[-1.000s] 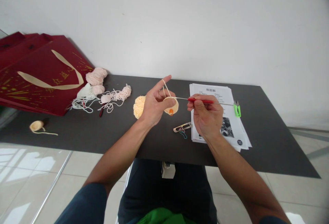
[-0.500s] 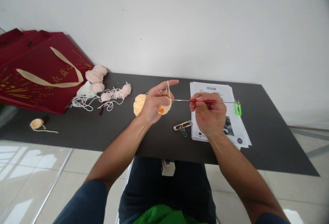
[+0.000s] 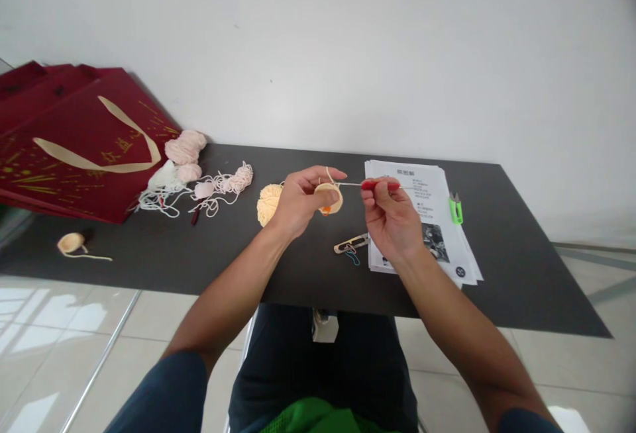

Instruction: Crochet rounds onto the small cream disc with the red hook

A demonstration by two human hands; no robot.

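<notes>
Between the thumb and fingers of my left hand [image 3: 303, 200] is a small cream crochet piece [image 3: 334, 196], round and cup-like, with an orange marker on it. A strand of cream yarn loops over the left index finger. My right hand [image 3: 392, 218] pinches the red grip of a crochet hook [image 3: 380, 184]. The hook's thin metal shaft points left and its tip meets the upper edge of the crochet piece. Just behind the left hand lies a ball of yellow yarn [image 3: 269, 204], partly hidden by the wrist.
Printed sheets [image 3: 417, 261] lie under my right hand, with green-handled snips [image 3: 456, 208] on their right edge. Thread snips [image 3: 350, 244] and a teal stitch marker [image 3: 353, 258] sit nearby. Leftward are pink yarn [image 3: 186, 147], a cream crocheted cup [image 3: 71, 242] and a red gift bag [image 3: 74, 135].
The crochet piece has turned so its round opening shows more. My right hand has rolled and shifted slightly left with the hook, and the left index finger has lowered.
</notes>
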